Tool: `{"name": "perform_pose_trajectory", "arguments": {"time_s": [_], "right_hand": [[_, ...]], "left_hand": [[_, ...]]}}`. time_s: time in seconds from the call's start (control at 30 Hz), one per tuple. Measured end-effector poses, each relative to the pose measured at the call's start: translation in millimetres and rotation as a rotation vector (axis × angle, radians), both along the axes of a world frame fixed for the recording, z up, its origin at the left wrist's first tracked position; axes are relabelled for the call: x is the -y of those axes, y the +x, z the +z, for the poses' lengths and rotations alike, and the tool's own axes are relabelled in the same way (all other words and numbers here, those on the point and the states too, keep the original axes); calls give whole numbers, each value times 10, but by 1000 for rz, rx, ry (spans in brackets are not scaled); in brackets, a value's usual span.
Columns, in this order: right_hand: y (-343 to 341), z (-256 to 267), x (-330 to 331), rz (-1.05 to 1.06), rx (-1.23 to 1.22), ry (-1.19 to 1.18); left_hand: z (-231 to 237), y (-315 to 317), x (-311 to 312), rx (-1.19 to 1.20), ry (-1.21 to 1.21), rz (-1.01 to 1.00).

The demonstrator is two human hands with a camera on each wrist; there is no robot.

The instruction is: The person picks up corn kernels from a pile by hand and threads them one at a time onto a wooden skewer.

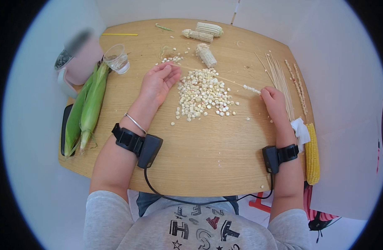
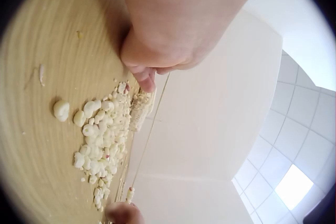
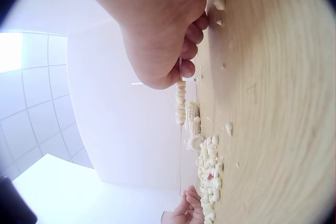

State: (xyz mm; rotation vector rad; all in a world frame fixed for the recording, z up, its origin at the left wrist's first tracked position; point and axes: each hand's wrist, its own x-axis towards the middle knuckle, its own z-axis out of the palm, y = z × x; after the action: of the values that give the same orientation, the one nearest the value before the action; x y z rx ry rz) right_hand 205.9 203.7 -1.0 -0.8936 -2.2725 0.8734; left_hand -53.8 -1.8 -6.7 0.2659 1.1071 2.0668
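Pale skewer [image 1: 230,81] over kernel pile [image 1: 203,93]: left hand [image 1: 160,81] pinches it at pile's ten o'clock, right hand [image 1: 275,103] at three.

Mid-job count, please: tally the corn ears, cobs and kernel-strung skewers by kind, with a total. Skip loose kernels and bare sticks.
Green-husked ears: 2
Yellow ear: 1
Pale cobs: 3
Loaded skewers, lying down: 2
Held skewer, in the right hand: 1
Total: 9
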Motion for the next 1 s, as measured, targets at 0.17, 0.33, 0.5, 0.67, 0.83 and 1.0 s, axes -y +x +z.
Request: {"name": "perform_pose_trajectory", "arguments": {"time_s": [0.17, 0.33, 0.5, 0.67, 0.83, 1.0], "right_hand": [[-1, -10, 2, -2, -4, 12], [4, -6, 0, -8, 15, 8], [-1, 32, 32, -13, 40, 9], [2, 24, 20, -3, 42, 19], [1, 13, 14, -12, 44, 28], [0, 18, 20, -25, 48, 26]], "left_hand": [[-5, -12, -14, 10, -15, 3], [31, -2, -2, 23, -32, 6], [44, 11, -7, 32, -36, 22], [54, 25, -3, 35, -38, 33], [54, -1, 7, 68, -23, 28], [37, 0, 1, 54, -11, 45]]}}
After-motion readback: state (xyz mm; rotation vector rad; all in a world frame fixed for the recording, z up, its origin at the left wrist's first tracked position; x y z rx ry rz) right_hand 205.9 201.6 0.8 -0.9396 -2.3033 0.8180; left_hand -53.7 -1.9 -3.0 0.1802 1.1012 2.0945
